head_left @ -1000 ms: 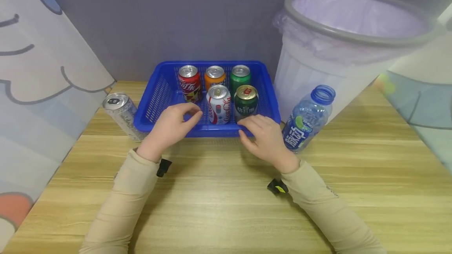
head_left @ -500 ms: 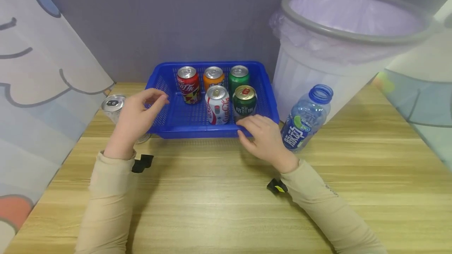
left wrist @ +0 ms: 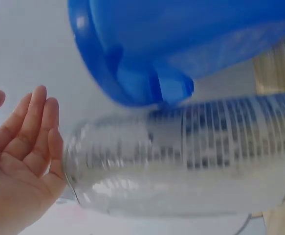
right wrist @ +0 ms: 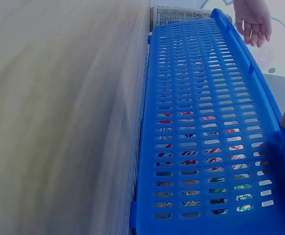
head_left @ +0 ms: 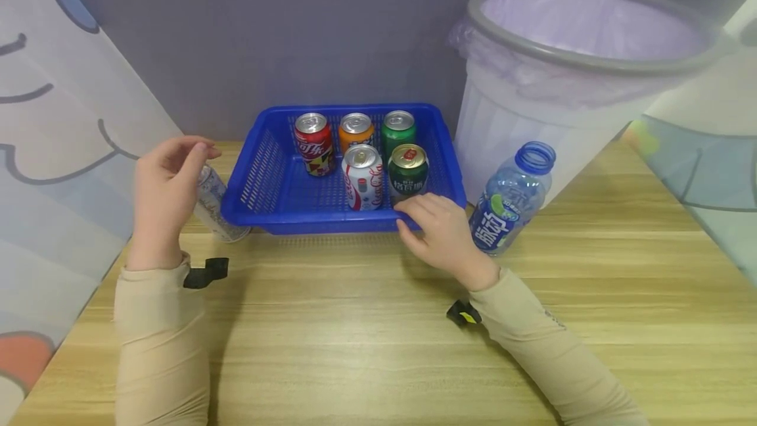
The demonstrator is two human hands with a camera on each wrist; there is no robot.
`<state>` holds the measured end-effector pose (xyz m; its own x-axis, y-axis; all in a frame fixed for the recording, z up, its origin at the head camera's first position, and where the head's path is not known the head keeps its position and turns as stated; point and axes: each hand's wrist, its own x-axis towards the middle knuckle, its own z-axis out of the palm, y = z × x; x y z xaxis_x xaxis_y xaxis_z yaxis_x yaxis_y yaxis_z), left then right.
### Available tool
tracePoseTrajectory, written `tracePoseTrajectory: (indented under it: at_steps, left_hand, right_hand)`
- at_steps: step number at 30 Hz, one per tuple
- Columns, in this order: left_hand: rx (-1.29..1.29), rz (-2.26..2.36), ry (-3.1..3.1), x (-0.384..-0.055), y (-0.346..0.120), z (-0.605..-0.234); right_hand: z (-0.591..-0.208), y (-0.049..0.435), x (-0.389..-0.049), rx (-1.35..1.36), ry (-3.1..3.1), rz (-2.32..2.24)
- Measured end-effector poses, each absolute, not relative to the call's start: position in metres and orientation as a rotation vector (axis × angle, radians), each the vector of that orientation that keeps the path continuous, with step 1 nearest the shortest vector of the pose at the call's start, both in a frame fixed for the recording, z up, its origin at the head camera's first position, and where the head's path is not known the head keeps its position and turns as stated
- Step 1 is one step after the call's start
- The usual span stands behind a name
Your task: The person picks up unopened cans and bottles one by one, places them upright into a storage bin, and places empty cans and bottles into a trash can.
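Note:
My left hand hovers beside a tall silver can on the table, left of a blue plastic basket. Its fingers are loosely bent and hold nothing; in the left wrist view they sit close to the top end of the silver can. Over the basket's front rim, toward its right side, my right hand has its fingers on top and its thumb outside, holding the edge. Inside the basket stand a red can, an orange can, a green can, a white Coca-Cola can and a dark green gold-topped can.
Right of the basket stands an uncapped blue plastic bottle. Behind it is a large white bin lined with a purple bag. A grey wall panel rises behind the wooden table.
My left hand has moved left from the basket's front rim, passing over the silver can to its far left side. The right hand has stayed at the rim.

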<state>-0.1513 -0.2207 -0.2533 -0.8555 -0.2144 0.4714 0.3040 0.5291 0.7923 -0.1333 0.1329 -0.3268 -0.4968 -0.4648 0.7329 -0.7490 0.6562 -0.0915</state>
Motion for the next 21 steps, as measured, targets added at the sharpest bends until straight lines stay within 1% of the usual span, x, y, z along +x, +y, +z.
tracePoseTrajectory:
  at_steps: [8,21]
  left_hand:
    - [0.105,-1.42,-2.07,-0.16,-0.235,-0.257]
    - [0.274,-1.43,-2.102,-0.17,-0.248,-0.269]
  right_hand:
    - [-0.326,0.133,-0.133,0.93,-2.194,0.533]
    - [-0.326,0.132,-0.132,0.936,-2.183,0.536]
